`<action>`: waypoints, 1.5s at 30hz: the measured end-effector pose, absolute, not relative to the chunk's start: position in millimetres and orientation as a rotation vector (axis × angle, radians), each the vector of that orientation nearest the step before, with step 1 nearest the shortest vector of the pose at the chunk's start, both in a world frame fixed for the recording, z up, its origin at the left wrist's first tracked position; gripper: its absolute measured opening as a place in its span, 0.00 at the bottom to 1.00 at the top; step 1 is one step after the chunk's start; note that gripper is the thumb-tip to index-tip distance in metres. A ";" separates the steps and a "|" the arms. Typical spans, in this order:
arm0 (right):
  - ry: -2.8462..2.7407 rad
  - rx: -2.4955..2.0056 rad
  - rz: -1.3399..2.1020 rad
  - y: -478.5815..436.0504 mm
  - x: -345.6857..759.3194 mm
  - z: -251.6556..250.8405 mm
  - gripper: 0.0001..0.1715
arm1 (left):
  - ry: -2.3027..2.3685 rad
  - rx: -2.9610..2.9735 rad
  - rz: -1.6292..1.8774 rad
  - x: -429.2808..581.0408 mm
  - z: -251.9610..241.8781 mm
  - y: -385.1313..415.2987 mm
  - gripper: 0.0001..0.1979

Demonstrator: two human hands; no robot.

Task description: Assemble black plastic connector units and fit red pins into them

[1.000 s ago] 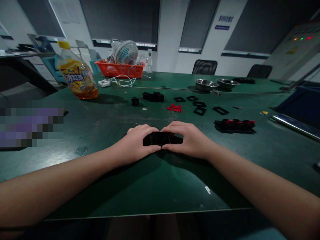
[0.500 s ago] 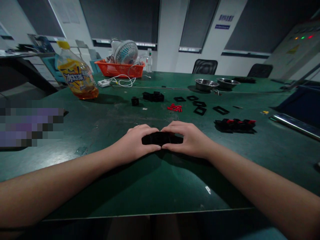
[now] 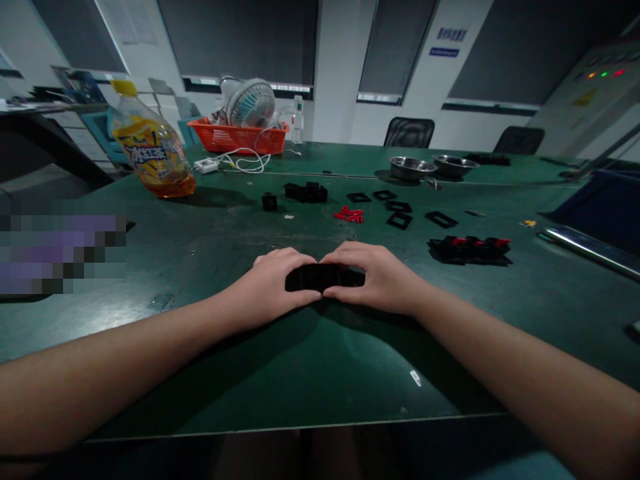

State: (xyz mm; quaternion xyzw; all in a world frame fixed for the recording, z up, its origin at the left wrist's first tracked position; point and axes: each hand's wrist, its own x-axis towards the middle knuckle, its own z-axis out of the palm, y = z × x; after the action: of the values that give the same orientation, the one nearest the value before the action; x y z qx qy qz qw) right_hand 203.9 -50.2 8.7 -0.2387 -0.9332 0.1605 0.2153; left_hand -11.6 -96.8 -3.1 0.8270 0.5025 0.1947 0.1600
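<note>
A black plastic part (image 3: 319, 277) lies between my two hands near the table's front middle; its shape is mostly hidden by the fingers and shadow. My left hand (image 3: 275, 280) is closed around its left end, thumb in front and fingers behind. From the other side my right hand (image 3: 383, 277) grips it the same way, and the fingertips of both hands meet at the centre. Beyond them lie small red pieces (image 3: 349, 214), flat black frames (image 3: 399, 221) and a cluster of black parts (image 3: 307, 193). A single black block (image 3: 269, 201) stands left of that cluster.
On the right sits a row of black parts with red pieces (image 3: 470, 249). Farther back are two metal bowls (image 3: 413, 169), an orange basket (image 3: 235, 139) holding a fan (image 3: 251, 103), and a white cable (image 3: 245, 162). A tea bottle (image 3: 153, 153) stands back left on the green table (image 3: 300, 387).
Both hands keep their hold on the black part with almost no movement. The whole view has shifted very slightly.
</note>
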 end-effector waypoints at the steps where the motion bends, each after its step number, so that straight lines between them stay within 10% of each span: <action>1: -2.583 -0.665 0.445 -50.1 203.7 8.6 0.20 | 1.436 2.362 0.561 -11.3 -3.2 -96.5 0.19; 45: -2.562 -0.724 0.440 -48.9 201.4 6.0 0.20 | 1.420 2.330 0.635 -10.9 -4.0 -99.1 0.19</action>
State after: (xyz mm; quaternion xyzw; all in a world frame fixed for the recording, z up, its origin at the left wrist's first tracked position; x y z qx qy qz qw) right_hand 201.4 -48.9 6.0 -0.2616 -0.9262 0.1592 0.2198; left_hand -10.9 -99.1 -4.0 0.8197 0.4995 0.2233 0.1694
